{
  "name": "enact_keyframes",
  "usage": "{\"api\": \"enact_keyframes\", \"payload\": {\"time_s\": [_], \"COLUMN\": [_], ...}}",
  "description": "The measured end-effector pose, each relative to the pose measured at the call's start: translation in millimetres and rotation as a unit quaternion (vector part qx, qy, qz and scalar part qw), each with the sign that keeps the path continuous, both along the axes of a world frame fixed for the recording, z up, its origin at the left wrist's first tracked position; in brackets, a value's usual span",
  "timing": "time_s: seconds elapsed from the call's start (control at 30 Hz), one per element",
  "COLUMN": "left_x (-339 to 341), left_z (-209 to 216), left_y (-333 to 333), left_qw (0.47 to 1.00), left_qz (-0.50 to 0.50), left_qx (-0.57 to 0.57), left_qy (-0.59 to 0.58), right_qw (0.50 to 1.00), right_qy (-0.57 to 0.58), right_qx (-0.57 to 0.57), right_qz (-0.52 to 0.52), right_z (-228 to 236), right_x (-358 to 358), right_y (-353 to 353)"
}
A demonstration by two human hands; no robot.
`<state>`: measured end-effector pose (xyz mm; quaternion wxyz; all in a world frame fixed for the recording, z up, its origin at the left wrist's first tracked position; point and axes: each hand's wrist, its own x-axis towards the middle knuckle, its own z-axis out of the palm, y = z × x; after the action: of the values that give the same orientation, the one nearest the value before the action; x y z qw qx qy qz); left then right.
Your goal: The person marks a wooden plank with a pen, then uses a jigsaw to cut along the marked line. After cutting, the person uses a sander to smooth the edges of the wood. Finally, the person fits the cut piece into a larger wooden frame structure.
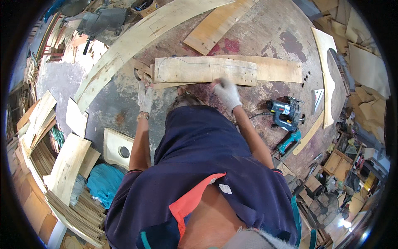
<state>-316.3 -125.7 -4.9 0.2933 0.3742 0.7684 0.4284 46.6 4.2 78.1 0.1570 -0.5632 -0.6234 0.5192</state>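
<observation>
A pale plywood board (199,69) lies crosswise in front of me, with a curved pencil outline drawn on it. Beneath it, a longer plywood strip (282,69) sticks out to the right. My left hand (145,98), in a white glove, is at the board's left end; its fingers are drawn together beside a small dark curved item (137,75) whose kind I cannot make out. My right hand (227,93), also gloved, is closed at the board's near edge, right of its middle. Blur hides what its fingers hold, if anything.
A corded jigsaw (286,111) and a teal power tool (289,142) rest at the right, by a set square (317,99). A long curved plywood piece (124,52) spans the far left, and a cut-out board (326,79) stands far right. Plywood stacks (70,166) lie near left.
</observation>
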Motion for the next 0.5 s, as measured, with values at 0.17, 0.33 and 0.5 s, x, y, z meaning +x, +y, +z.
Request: {"api": "enact_keyframes", "payload": {"time_s": [0.17, 0.33, 0.5], "left_x": [7.6, 11.4, 8.7], "left_z": [-0.9, -9.5, 15.0], "left_y": [1.5, 13.9, -0.2], "left_qw": [0.968, 0.971, 0.979], "left_qz": [-0.110, -0.090, -0.052], "left_qx": [-0.092, -0.113, -0.142], "left_qy": [0.205, 0.188, 0.134], "right_qw": [0.934, 0.902, 0.918], "right_qy": [-0.321, -0.384, -0.302], "right_qx": [0.155, 0.152, 0.204], "right_qz": [-0.040, 0.126, 0.154], "right_z": [18.1, -12.8, -38.0], "right_x": [73.0, 111.3, 111.8], "right_y": [45.3, 61.9, 69.3]}}
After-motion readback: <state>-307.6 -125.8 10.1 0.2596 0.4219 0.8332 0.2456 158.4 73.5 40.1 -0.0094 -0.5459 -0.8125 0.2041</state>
